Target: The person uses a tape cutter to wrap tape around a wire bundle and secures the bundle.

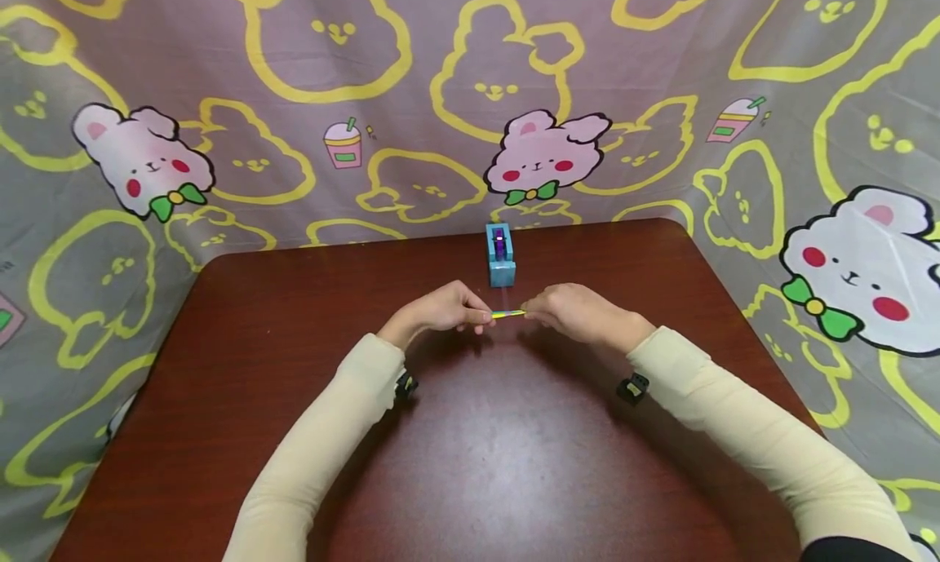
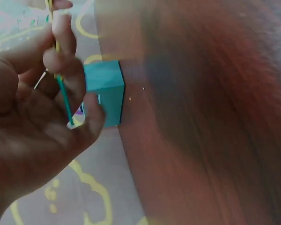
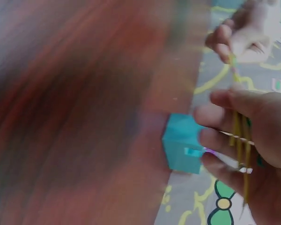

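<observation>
Thin yellow-and-green strands (image 1: pixel 508 313) — several together, nearly level, between left grip (image 1: pixel 448 305) and right grip (image 1: pixel 580 311)

Tape dispenser (image 1: pixel 503 272) on table (image 1: pixel 257 366); strips (image 1: pixel 508 313) between hands (image 1: pixel 444 307), before dispenser; curtain (image 1: pixel 646 56) behind table.

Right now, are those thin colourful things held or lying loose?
Held. The thin colourful things span the gap between the left hand and right hand, each gripping part of them.

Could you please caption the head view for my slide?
Left hand and right hand pinch thin multicoloured strands near a blue tape dispenser on a brown table.
</observation>
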The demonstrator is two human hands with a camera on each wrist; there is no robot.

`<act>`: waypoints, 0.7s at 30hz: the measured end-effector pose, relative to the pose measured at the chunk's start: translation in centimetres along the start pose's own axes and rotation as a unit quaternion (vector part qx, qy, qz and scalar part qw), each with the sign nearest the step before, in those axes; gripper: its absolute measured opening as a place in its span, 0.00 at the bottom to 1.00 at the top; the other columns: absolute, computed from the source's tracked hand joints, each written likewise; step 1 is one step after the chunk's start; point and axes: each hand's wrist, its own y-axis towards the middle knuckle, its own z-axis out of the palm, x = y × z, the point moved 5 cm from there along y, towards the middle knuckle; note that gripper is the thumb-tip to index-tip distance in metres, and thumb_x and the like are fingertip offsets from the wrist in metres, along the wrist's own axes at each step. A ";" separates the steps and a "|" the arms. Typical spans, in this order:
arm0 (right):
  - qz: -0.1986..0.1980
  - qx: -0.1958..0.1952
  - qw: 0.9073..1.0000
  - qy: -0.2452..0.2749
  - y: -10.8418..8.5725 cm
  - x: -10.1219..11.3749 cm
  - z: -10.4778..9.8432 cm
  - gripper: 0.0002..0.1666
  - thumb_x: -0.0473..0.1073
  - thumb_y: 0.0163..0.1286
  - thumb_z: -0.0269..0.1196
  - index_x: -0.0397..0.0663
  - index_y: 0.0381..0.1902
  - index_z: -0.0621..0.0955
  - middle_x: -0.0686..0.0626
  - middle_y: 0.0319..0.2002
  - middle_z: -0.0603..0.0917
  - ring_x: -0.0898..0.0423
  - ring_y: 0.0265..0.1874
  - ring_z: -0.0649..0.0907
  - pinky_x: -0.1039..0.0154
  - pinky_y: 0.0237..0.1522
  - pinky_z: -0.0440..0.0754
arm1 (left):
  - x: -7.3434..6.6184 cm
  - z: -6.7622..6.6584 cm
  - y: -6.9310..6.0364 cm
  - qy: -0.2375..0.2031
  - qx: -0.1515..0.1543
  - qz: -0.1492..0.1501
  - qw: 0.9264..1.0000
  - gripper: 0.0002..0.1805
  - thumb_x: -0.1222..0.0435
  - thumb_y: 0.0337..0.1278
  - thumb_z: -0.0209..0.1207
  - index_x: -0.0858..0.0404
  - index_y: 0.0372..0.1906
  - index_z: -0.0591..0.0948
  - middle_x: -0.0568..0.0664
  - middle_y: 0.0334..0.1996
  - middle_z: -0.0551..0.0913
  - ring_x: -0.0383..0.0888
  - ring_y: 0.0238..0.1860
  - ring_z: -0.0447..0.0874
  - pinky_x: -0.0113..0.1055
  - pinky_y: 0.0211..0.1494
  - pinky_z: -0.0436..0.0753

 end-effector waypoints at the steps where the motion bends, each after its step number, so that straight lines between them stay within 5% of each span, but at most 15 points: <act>1: 0.008 0.010 0.999 0.036 0.2 -0.2 -0.2 0.06 0.38 0.73 0.63 0.46 0.42 0.87 0.51 0.26 0.85 0.60 0.25 0.78 0.62 0.31 0.79 | -0.2 0.0 -0.2 0.020 -0.016 0.010 1.000 0.11 0.68 0.70 0.60 0.73 0.43 0.88 0.68 0.28 0.84 0.38 0.19 0.68 0.31 0.24 0.67; 5: 0.036 0.066 0.982 0.175 0.8 -1.1 -0.8 0.09 0.41 0.75 0.62 0.48 0.44 0.88 0.47 0.24 0.85 0.57 0.24 0.80 0.61 0.29 0.79 | -1.1 0.0 -1.0 0.127 -0.091 0.062 0.986 0.10 0.67 0.69 0.62 0.69 0.43 0.89 0.58 0.27 0.87 0.36 0.22 0.71 0.30 0.27 0.70; 8: 0.061 0.121 0.948 0.286 1.2 -2.1 -0.9 0.11 0.44 0.77 0.60 0.46 0.45 0.87 0.40 0.28 0.86 0.51 0.27 0.83 0.51 0.35 0.83 | -1.7 0.1 -1.7 0.243 -0.152 0.120 0.950 0.09 0.65 0.68 0.63 0.64 0.43 0.90 0.50 0.28 0.87 0.37 0.26 0.77 0.34 0.36 0.75; 10: 0.085 0.160 0.913 0.366 1.4 -3.0 -0.5 0.15 0.45 0.78 0.58 0.41 0.47 0.86 0.35 0.33 0.87 0.47 0.31 0.85 0.45 0.42 0.83 | -1.9 0.2 -2.2 0.311 -0.188 0.156 0.918 0.08 0.64 0.67 0.64 0.62 0.44 0.90 0.47 0.30 0.87 0.38 0.28 0.81 0.38 0.41 0.75; 16: 0.154 0.225 0.775 0.569 1.3 -6.1 2.3 0.33 0.50 0.85 0.40 0.21 0.58 0.76 0.32 0.45 0.86 0.42 0.38 0.87 0.47 0.51 0.82 | -2.0 0.7 -2.9 0.430 -0.249 0.227 0.838 0.07 0.64 0.67 0.64 0.59 0.43 0.90 0.44 0.33 0.87 0.40 0.35 0.84 0.42 0.44 0.73; 21: 0.172 0.231 0.693 0.661 0.8 -7.4 5.5 0.39 0.57 0.85 0.37 0.25 0.54 0.79 0.42 0.36 0.88 0.50 0.31 0.87 0.56 0.39 0.86 | -1.8 1.4 -3.0 0.500 -0.268 0.253 0.784 0.05 0.64 0.68 0.63 0.57 0.40 0.88 0.44 0.33 0.86 0.43 0.36 0.82 0.40 0.45 0.72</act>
